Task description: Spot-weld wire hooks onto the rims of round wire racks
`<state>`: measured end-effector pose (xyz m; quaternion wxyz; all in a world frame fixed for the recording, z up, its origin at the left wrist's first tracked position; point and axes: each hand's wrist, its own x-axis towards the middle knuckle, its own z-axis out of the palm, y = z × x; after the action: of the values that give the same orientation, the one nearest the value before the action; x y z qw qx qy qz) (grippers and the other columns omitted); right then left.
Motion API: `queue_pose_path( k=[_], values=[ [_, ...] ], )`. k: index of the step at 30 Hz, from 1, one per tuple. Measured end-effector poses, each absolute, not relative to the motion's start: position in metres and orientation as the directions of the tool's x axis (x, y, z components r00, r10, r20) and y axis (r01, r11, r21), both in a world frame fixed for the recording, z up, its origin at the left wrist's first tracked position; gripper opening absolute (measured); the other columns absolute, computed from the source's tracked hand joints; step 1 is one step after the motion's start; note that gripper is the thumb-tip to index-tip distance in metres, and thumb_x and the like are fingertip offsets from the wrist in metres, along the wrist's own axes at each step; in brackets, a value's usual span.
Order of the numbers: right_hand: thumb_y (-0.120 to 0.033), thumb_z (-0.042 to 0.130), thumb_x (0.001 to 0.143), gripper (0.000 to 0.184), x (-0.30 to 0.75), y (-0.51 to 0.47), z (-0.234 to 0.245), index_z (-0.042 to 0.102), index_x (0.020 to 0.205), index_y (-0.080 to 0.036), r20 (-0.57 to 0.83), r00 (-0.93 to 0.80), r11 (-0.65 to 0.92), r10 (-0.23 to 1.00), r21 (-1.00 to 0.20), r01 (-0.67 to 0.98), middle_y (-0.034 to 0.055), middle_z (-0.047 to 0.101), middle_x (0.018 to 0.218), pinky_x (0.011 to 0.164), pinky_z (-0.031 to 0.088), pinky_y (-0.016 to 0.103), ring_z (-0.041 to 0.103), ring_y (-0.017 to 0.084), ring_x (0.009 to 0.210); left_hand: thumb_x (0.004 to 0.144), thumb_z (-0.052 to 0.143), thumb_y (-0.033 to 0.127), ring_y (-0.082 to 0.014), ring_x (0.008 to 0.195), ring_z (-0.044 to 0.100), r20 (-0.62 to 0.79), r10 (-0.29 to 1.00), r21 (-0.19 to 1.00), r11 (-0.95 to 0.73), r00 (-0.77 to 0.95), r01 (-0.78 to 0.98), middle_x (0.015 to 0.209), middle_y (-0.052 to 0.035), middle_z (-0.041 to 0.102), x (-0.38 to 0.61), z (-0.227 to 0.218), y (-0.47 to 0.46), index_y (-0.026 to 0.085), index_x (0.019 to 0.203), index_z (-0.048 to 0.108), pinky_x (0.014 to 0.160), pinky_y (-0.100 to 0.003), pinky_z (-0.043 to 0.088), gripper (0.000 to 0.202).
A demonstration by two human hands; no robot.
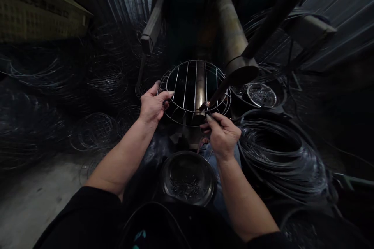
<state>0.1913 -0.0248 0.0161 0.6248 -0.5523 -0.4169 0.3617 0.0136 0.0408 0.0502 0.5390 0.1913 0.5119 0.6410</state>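
A round wire rack (186, 85), with two rings and several parallel bars across, lies between the arms of a machine. My left hand (153, 103) is closed on its left rim, thumb over the upper ring. At the near right rim my right hand (222, 132) is pinched, thumb and forefinger together; whatever small piece they hold is hidden. Just above those fingertips, the slanted rod of the machine's upper arm (217, 95) meets the rim, where a small orange glow shows. Beneath the rack runs the brass-coloured lower arm (200, 85).
A metal bowl (188, 198) with small metal pieces sits near my lap. To the right are a large coil of wire (274, 155) and a dish of small parts (262, 95). Stacked wire rings (106, 78) fill the left, beside a yellow crate (43, 11).
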Motion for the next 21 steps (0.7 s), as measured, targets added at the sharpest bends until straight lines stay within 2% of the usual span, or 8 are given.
queue_pose_path(
  k=[5,16,21],
  values=[
    [-0.032,0.071,0.072,0.019,0.19,-0.019,0.017,0.069,0.078,-0.014,0.161,0.394,0.157,0.905,-0.987,0.043,0.0005,0.065,0.063,0.04,0.049,0.022,0.063,0.014,0.047,0.056,0.078,0.006,-0.0064,0.052,0.055,-0.322,0.883,0.862,0.125,-0.341,-0.491,0.067,0.0047,0.06,0.012,0.045,0.046,0.021,0.131,0.056,0.046,-0.017,0.041,0.079],
    [-0.031,0.069,0.071,0.018,0.19,-0.012,0.024,0.068,0.077,-0.014,0.119,0.378,0.121,0.918,-0.992,0.019,-0.001,0.063,0.057,0.039,0.047,0.022,0.063,0.015,0.046,0.056,0.077,0.006,-0.008,0.05,0.054,-0.361,0.86,0.865,0.164,-0.361,-0.475,0.061,0.003,0.059,0.016,0.053,0.047,0.016,0.133,0.053,0.044,-0.018,0.037,0.081],
    [-0.033,0.069,0.073,0.021,0.198,-0.016,0.026,0.07,0.082,-0.013,0.092,0.319,0.074,0.943,-0.995,0.067,-0.0005,0.063,0.055,0.036,0.039,0.02,0.061,0.014,0.045,0.056,0.077,0.007,-0.0076,0.051,0.054,-0.352,0.863,0.875,0.167,-0.363,-0.454,0.061,0.0027,0.06,0.015,0.05,0.05,0.014,0.136,0.05,0.044,-0.018,0.037,0.085]
  ],
)
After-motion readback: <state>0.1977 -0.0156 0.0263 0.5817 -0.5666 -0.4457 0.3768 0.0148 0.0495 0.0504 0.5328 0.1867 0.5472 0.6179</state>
